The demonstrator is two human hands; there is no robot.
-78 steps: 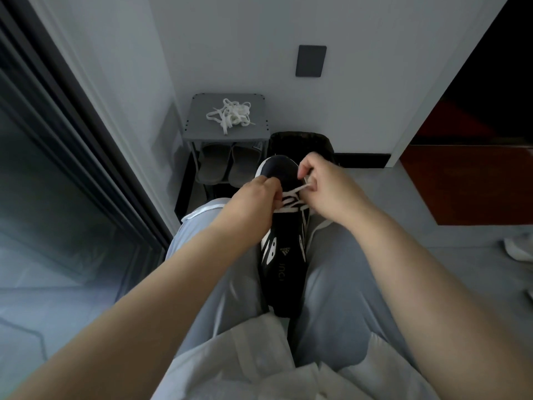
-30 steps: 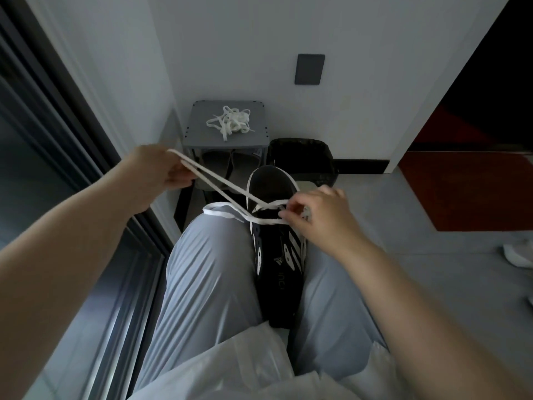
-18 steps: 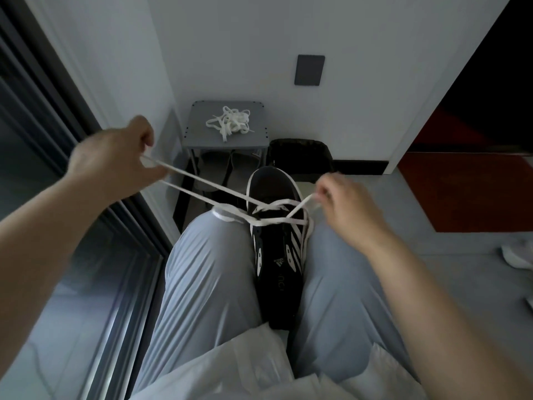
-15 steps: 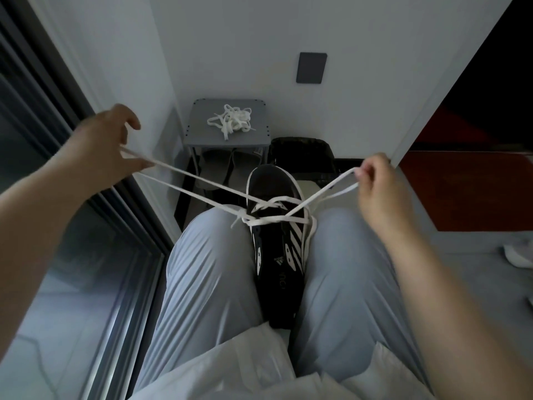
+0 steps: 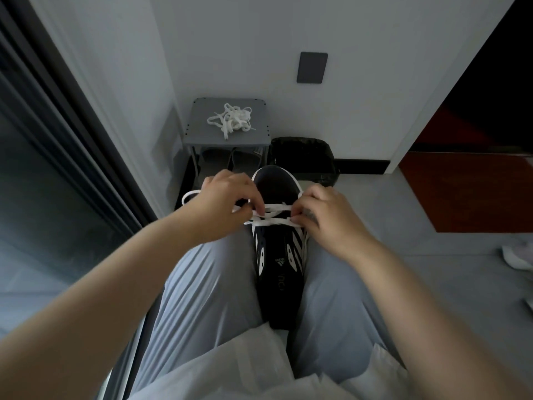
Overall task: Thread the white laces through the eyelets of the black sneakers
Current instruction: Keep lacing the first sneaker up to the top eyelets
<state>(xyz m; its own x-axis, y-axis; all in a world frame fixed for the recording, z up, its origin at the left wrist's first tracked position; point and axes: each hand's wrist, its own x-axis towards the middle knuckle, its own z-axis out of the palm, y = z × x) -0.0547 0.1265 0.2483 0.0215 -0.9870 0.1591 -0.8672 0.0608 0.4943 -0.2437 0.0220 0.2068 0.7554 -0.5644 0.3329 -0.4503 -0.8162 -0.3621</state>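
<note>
Hands are back in from wide apart: left hand (image 5: 227,203) and right hand (image 5: 326,217) each pinch the flat white lace (image 5: 274,208) over the black sneaker (image 5: 277,186). Just beyond: grey square stool (image 5: 202,134), white wall (image 5: 230,39).

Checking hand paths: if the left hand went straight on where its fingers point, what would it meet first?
The left hand would probably first meet the laced top of the black sneaker, then the right hand; depth unclear.
</note>
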